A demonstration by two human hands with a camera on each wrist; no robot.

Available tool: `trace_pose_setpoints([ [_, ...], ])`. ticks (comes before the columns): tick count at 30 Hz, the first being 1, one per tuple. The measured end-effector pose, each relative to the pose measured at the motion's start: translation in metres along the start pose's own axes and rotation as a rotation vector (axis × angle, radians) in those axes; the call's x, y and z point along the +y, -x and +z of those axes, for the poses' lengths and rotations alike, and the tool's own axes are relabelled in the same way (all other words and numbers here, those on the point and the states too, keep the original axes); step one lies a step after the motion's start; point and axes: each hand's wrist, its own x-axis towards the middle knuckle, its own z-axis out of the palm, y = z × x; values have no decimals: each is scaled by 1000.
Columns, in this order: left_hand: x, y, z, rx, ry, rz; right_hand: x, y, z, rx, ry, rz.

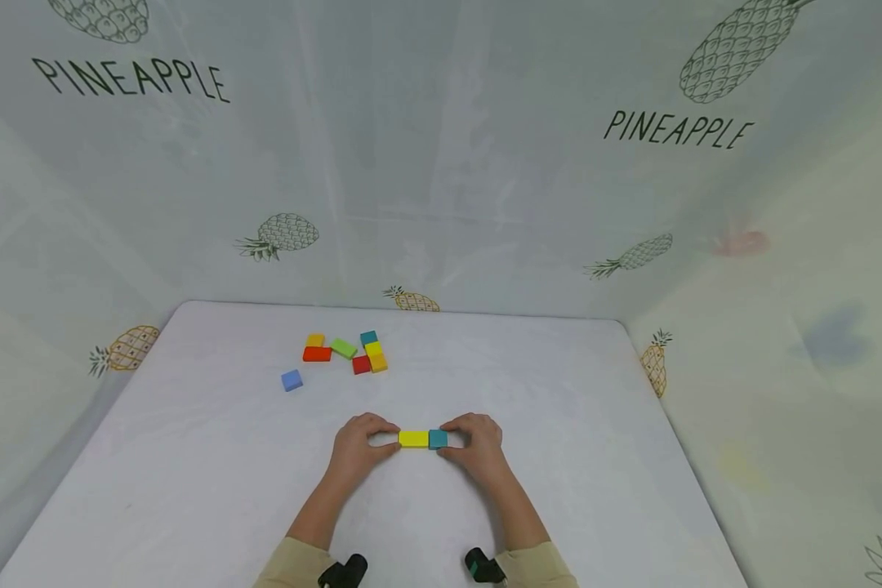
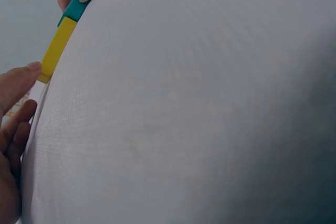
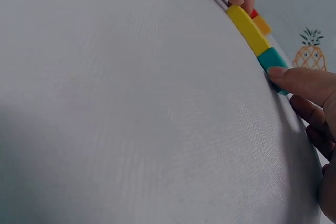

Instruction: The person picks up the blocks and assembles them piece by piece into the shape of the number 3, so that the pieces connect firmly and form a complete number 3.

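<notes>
At the middle of the table a yellow block (image 1: 414, 439) and a shorter teal block (image 1: 438, 439) lie end to end, touching. My left hand (image 1: 358, 447) pinches the left end of the yellow block between thumb and fingers. On the other side, my right hand (image 1: 481, 445) pinches the teal block across its front and back sides. The left wrist view shows the left thumb at the near end of the yellow block (image 2: 56, 48). In the right wrist view, the right thumb presses the teal block (image 3: 274, 60).
Farther back on the white table (image 1: 573, 392) lie a blue block (image 1: 291, 380), a red-orange block (image 1: 317, 354), a green block (image 1: 344, 349), a red block (image 1: 362, 365) and several others. Behind the table hangs a pineapple-print cloth (image 1: 448, 163).
</notes>
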Motion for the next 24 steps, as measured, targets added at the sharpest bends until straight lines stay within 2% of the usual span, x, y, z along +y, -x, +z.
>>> trace_pose_setpoints([
  [24, 1, 0, -1, -8, -21, 16, 2, 1, 3, 14, 9, 0],
])
